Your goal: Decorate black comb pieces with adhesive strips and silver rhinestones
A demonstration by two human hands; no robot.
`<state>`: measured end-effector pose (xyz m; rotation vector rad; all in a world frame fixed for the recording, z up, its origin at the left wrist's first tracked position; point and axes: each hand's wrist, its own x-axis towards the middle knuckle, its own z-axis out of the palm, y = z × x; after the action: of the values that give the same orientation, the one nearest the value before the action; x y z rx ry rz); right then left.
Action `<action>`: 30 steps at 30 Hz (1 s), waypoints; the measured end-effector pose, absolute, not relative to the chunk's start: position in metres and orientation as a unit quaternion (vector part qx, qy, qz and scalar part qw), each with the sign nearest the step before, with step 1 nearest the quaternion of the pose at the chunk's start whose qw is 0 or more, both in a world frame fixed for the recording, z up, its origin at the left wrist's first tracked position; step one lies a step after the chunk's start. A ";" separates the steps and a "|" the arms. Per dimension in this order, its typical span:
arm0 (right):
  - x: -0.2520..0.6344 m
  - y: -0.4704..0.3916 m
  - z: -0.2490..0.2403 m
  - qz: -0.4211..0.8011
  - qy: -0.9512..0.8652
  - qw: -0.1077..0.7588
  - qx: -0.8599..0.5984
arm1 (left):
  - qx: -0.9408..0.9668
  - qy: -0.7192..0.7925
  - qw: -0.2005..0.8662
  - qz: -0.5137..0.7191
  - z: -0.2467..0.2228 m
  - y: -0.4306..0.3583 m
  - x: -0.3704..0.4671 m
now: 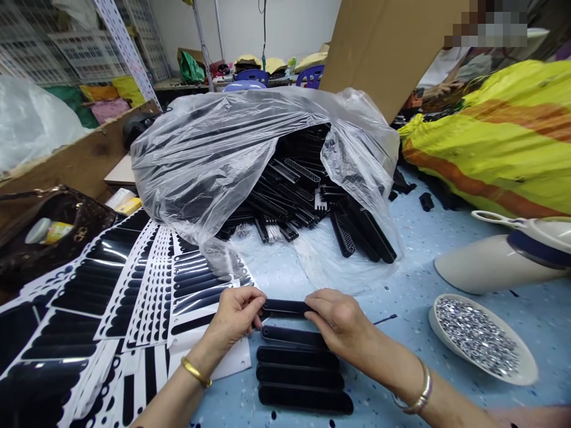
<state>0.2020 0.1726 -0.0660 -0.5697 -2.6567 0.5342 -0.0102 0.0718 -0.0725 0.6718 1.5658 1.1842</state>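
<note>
A long black plastic piece [285, 307] with rounded ends lies crosswise between my hands. My left hand [236, 315] pinches its left end between thumb and fingers. The fingers of my right hand [338, 316] are closed on its right end. Just below it, another black piece [289, 335] rests on the table, its right end partly behind my right hand. Several more such pieces [303, 398] lie in a row nearer to me. To the left of my left hand is a white sheet [209, 276] bearing black rounded strips.
A clear plastic bag [200, 154] spills black plastic parts [294, 190] onto the blue table [383, 356]. More strip sheets [89, 297] fan out at left, beside a brown bag [57, 220]. At right are a bowl of small silvery pieces [479, 336], a pale jug [482, 261] and a yellow sack [504, 137].
</note>
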 end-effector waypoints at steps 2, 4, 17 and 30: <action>0.202 0.172 -0.067 0.186 -0.942 0.192 -0.202 | 0.277 0.648 0.516 0.488 -0.073 0.072 -0.011; 0.203 0.171 -0.070 0.178 -0.943 0.198 -0.201 | 0.280 0.647 0.520 0.482 -0.074 0.072 -0.011; 0.199 0.168 -0.067 0.165 -0.943 0.189 -0.218 | 0.299 0.662 0.521 0.448 -0.068 0.072 -0.013; 0.204 0.173 -0.066 0.235 -0.924 0.207 -0.220 | 0.342 0.688 0.470 0.435 -0.073 0.073 -0.006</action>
<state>0.2043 0.1729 -0.0664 -0.6124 -2.5722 0.6538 -0.0057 0.0729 -0.0733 0.8378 1.6850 1.0656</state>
